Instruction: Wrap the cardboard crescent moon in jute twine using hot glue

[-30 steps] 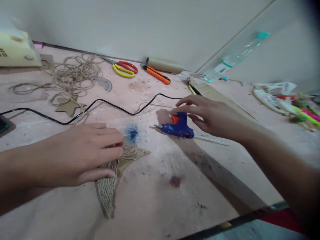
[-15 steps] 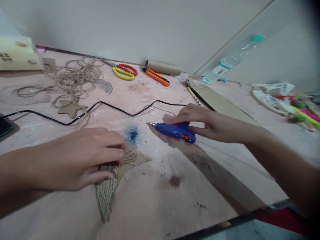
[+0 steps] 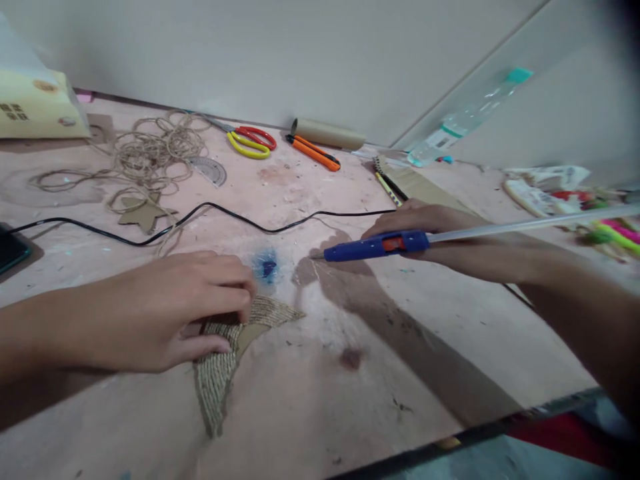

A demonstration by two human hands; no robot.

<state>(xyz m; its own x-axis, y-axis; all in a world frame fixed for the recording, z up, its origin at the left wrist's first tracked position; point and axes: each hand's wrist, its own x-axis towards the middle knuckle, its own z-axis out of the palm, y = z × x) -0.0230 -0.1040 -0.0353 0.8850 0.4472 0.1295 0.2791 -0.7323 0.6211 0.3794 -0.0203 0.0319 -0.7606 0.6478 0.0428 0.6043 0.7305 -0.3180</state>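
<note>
- Dark device [image 3: 13, 250]: lying far left of the blue stain [image 3: 269, 267] (my reference spot for all of this).
- Cardboard star [image 3: 140, 213]: lying flat, left of the stain and beyond it.
- Twine tangle [image 3: 155, 150]: sprawling past the star, beyond and left of the stain.
- Left hand [image 3: 195, 313]: sitting left of the stain, fingers curling onto the twine-covered piece, thumb resting on it; holding it against the table.
- Twine-covered piece [image 3: 217, 373]: lying on the near side of the stain, one point aiming right, another toward the wearer (the rest is hiding under the hand).
- Scissors [image 3: 250, 156]: lying well beyond the stain, red and yellow handles showing.
- Orange cutter [image 3: 313, 153]: resting beyond and right of the stain, just in front of a cardboard tube [image 3: 330, 135].
- Glue gun [image 3: 357, 248]: hanging above the table right of the stain, nozzle pointing at it, clear glue stick [image 3: 500, 229] jutting out the back.
- Right hand [image 3: 435, 217]: gripping the glue gun, right of the stain (fingers mostly hiding behind the body).
</note>
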